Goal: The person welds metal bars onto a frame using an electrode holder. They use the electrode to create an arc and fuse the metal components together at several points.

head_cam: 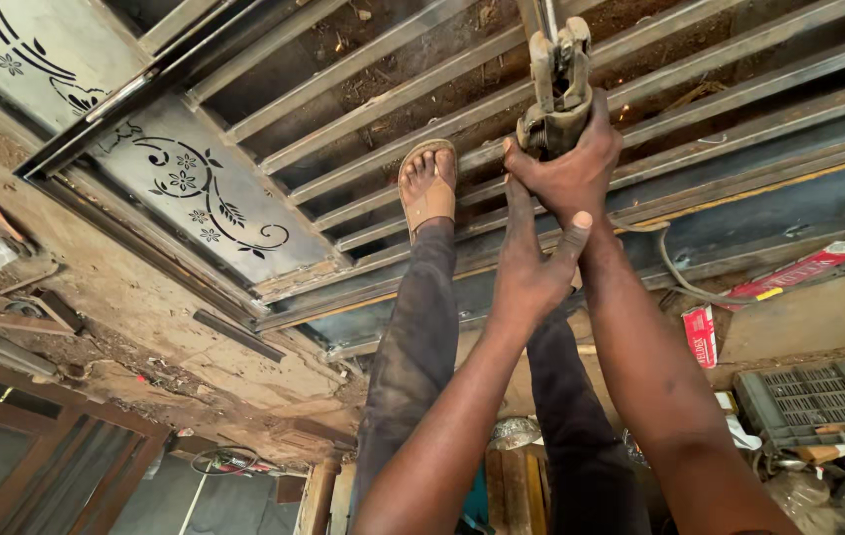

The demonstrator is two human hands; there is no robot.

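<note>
My right hand [569,168] is clenched around a worn metal clamp tool [559,74], like a welding electrode holder, held over a steel frame of parallel bars [373,109]. My left hand [527,263] lies flat against the right hand and wrist. Its fingers are straight, and its thumb presses on the right wrist. My foot in a tan sandal [427,188] rests on the bars just left of the hands. Dark trousers cover both legs below.
Decorative cut-metal panels with flower patterns [195,188] fill the frame's left part. A cable [680,282] runs from the tool toward red packets [799,269]. A grey plastic crate [814,401] sits at the right. Dirt floor, scrap pieces and a wooden door frame [56,446] lie at the left.
</note>
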